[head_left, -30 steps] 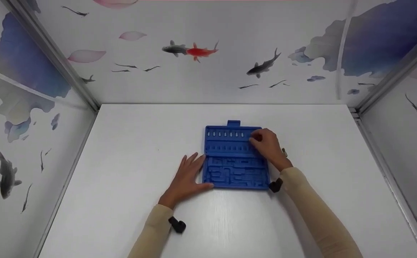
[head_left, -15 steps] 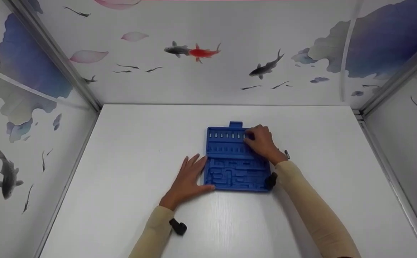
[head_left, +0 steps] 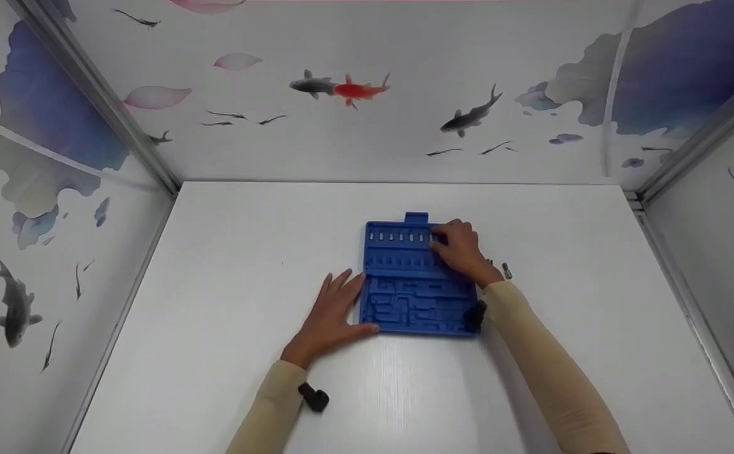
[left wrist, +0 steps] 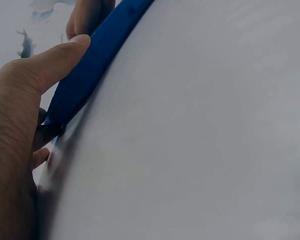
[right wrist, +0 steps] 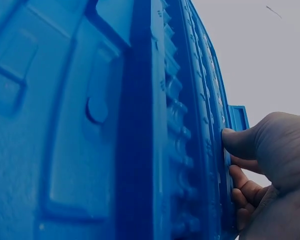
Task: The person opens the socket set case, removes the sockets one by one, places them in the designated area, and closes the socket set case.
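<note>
Head view shows your left hand (head_left: 332, 312) lying flat on the white table (head_left: 215, 284) with its fingers straight and spread, pressed against the left edge of the blue tool tray (head_left: 405, 296). Your thumb runs along the tray's near left corner. It grips nothing; it only touches the side of the tray. From the left wrist view, that thumb (left wrist: 55, 60) lies against the tray's blue rim (left wrist: 90, 65).

Your right hand (head_left: 461, 249) rests on the far right part of the tray, fingers curled, with the tips at the right end of the far row of small slots. From the right wrist view, your thumb tip (right wrist: 235, 142) presses on the slotted strip near the tray's far tab (right wrist: 238, 117), and the other fingers are bent under it. You cannot tell from these views whether something small is pinched there.

The tray lies flat near the middle of the table, its tab pointing to the far side. A small metal bit (head_left: 507, 272) lies on the table just right of your right wrist.
</note>
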`<state>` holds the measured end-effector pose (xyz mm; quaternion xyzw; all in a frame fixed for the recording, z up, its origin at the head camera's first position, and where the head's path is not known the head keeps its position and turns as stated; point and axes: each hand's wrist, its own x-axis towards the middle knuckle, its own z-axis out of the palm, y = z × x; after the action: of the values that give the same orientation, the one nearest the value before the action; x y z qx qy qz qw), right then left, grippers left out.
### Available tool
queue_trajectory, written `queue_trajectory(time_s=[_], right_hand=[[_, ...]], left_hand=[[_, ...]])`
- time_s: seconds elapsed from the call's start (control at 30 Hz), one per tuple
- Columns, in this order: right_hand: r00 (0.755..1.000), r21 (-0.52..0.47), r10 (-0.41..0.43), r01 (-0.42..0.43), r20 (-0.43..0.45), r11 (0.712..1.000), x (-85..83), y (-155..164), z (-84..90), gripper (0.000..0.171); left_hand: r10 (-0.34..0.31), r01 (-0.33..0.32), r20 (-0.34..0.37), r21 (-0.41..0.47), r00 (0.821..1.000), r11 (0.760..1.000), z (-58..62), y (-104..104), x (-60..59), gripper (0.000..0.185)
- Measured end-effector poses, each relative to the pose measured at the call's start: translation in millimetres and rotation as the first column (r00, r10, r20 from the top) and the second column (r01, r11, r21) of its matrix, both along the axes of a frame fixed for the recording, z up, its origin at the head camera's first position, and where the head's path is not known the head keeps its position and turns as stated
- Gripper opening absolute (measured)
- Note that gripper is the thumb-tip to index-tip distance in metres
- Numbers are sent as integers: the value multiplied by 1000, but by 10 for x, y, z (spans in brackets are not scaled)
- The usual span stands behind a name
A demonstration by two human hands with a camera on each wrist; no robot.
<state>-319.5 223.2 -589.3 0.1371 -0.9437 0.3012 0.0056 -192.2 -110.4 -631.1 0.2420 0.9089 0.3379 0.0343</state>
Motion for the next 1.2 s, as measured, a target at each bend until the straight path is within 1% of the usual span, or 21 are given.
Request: queue_trajectory(time_s=[0.1,0.23,0.37,0.47,0.53,0.6,0.8,0.9,1.07,1.13,1.2], right_hand=[[1000,-1,-18,18,6,1000,0,-17,3,38],[998,-37,-48,50,45,998,1,-27,17,39],[992,-138,-79,92,95,986,-6,-24,18,38],[990,-223,-93,115,108,968,-11,-15,14,36],[990,-256,-101,124,103,959,-11,-13,13,36],[989,-260,-112,135,99,956,0,-12,19,37],[991,-197,-118,129,67,972,29,-22,15,32],[990,-218,-130,140,58,966,23,-32,2,27],[985,-300,-154,168,72,939,20,-21,-23,23],[984,-369,-158,179,87,912,32,5,-21,24],[984,-448,-156,180,90,876,47,46,-8,25]], left_hand=[[1,-1,-1,7,1000,1000,8,1,0,116],[1,-1,-1,1,1000,1000,7,7,0,115],[-1,1,0,-5,1000,1000,5,3,-4,116],[-4,4,-9,-2,1000,1000,6,-4,-6,115],[-9,9,-19,0,1000,1000,9,-6,-8,115],[-11,11,-25,3,1000,1000,15,-6,-9,115],[-11,11,-25,0,1000,1000,23,-2,-7,115],[-11,11,-23,-5,1000,1000,18,0,-11,115],[-4,4,-20,-9,1000,1000,11,9,-18,115],[0,0,-12,-13,1000,1000,14,12,-14,116],[3,-3,-6,-19,1000,1000,18,13,-9,116]])
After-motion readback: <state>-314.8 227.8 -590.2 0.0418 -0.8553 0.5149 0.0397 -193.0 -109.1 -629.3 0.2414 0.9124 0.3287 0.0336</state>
